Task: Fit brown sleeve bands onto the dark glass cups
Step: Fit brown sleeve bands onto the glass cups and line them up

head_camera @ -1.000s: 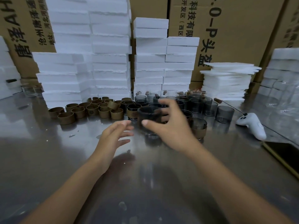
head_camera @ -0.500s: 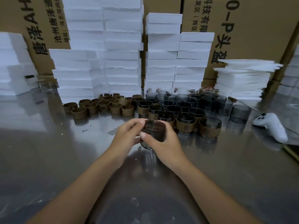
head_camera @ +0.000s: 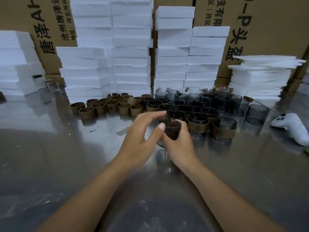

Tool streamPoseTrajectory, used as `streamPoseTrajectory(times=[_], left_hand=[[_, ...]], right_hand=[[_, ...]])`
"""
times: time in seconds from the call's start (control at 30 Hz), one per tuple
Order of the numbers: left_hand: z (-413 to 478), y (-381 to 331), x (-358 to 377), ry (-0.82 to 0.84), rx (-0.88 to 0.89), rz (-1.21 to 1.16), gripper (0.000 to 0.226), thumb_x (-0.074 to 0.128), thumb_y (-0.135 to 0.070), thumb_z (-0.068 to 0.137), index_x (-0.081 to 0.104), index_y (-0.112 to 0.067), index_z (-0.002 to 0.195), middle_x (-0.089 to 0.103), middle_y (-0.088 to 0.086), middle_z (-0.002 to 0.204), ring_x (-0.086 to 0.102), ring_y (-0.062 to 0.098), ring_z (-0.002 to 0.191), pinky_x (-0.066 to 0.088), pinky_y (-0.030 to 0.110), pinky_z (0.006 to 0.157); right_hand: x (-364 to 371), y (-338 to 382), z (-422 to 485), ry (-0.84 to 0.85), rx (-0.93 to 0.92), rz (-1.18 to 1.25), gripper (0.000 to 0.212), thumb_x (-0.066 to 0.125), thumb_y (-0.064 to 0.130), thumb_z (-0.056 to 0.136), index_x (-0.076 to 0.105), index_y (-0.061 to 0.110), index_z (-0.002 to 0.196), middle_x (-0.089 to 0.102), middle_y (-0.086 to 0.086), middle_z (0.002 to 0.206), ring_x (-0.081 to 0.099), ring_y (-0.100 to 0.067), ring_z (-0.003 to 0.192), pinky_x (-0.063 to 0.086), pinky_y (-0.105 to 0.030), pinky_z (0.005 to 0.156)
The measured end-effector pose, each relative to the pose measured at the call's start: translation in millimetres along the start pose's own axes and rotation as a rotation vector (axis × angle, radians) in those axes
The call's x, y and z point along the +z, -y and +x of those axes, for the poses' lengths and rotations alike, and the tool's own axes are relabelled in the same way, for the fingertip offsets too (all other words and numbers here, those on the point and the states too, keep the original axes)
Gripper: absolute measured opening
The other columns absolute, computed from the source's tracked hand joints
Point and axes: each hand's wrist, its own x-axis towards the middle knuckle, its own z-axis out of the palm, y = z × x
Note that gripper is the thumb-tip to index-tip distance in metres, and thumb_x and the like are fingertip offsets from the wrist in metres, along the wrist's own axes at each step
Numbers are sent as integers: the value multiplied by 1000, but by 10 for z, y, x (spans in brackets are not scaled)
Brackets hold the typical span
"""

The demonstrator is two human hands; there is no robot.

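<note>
My right hand (head_camera: 179,145) grips a bare dark glass cup (head_camera: 172,129) just above the metal table (head_camera: 66,164). My left hand (head_camera: 140,134) is beside it on the left, fingers spread and loosely bent, thumb tip at the cup's rim. Several loose brown sleeve bands (head_camera: 115,104) lie in a cluster at the back left. Banded cups (head_camera: 198,127) stand right of my hands, and bare dark cups (head_camera: 219,99) are grouped behind them.
Tall stacks of white foam blocks (head_camera: 132,47) and cardboard boxes (head_camera: 267,22) wall off the back. A white controller (head_camera: 291,127) lies at the right. Thin foam sheets (head_camera: 260,77) are piled at the back right. Clear glasses (head_camera: 55,85) stand far left.
My right hand picked a cup from the group and brought it toward me. My left hand joined it on the cup, then spread its fingers away from it.
</note>
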Motion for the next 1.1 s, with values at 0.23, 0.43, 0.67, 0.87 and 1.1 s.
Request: streamPoseTrajectory(times=[0.23, 0.43, 0.67, 0.87, 1.1], left_hand=[[0, 25, 7, -1, -44, 12, 23, 48, -31, 89, 53, -43, 109, 63, -15, 108, 50, -5, 112, 33, 4, 92], [-4, 90, -5, 34, -74, 41, 24, 49, -22, 98, 55, -31, 120, 59, -21, 116, 46, -6, 117, 30, 2, 93], [-4, 167, -14, 116, -167, 32, 31, 40, -34, 100, 51, -32, 129, 56, -15, 127, 45, -3, 123, 29, -1, 93], [-11, 152, -6, 156, -113, 19, 44, 32, -49, 92, 52, -33, 129, 54, -21, 124, 41, -11, 120, 27, -1, 92], [-37, 107, 37, 204, 1, 44, 37, 29, -55, 92, 50, -47, 121, 51, -17, 131, 34, -7, 132, 28, 14, 107]], right_hand=[[3, 10, -18, 3, -34, 42, 32, 74, 25, 81, 46, 32, 97, 61, 37, 73, 59, 14, 68, 42, -4, 56], [8, 58, -38, 16, -31, 73, 32, 73, 26, 80, 48, 33, 98, 62, 35, 74, 59, 13, 68, 43, -5, 56], [15, 97, -68, 35, -48, -15, 40, 78, 29, 71, 55, 36, 102, 67, 22, 90, 63, 6, 86, 49, -12, 73], [29, 95, -96, 129, -104, -120, 47, 78, 20, 72, 59, 26, 115, 67, 10, 108, 61, -1, 101, 49, -20, 86], [17, 122, -90, 169, -112, -200, 42, 74, 13, 74, 50, 41, 96, 64, 21, 90, 59, 14, 86, 42, -3, 65]])
